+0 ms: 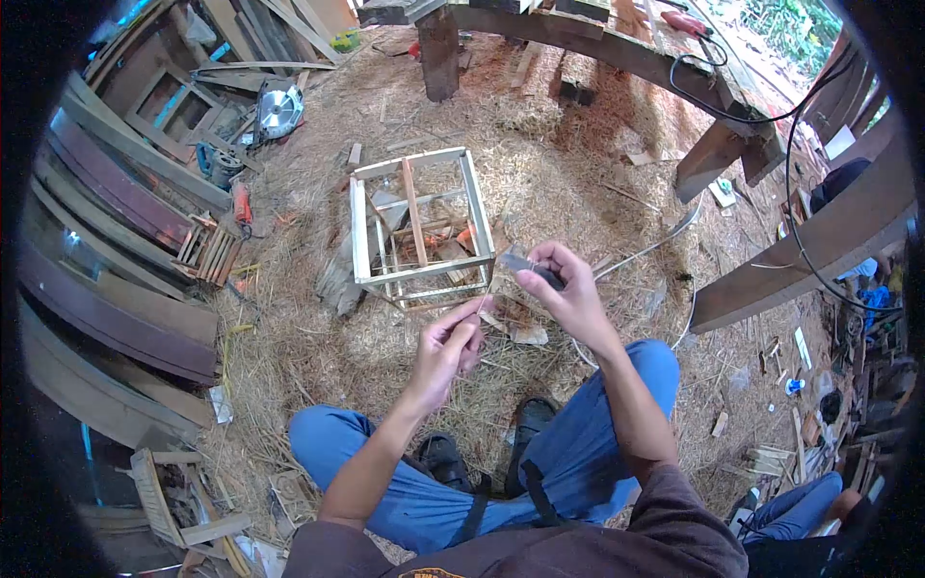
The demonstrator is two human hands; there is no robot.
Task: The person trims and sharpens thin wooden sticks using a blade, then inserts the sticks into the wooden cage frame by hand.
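My right hand (567,284) is closed on a tool with a dark handle and a flat grey blade (517,262), which points left. My left hand (451,342) is pinched around a thin sliver, perhaps wood, whose tip rises toward the blade. Just beyond both hands stands an open box-shaped frame of pale wooden strips (362,231), with one reddish strip (414,212) across its top. The frame's near right corner is close to the blade; whether they touch I cannot tell.
Shavings cover the ground. A circular saw (278,111) and a red power tool (241,204) lie at the left beside stacked boards (116,183). Heavy beams (809,250) and a black cable (792,193) are at the right. Another person's leg (795,509) shows at lower right.
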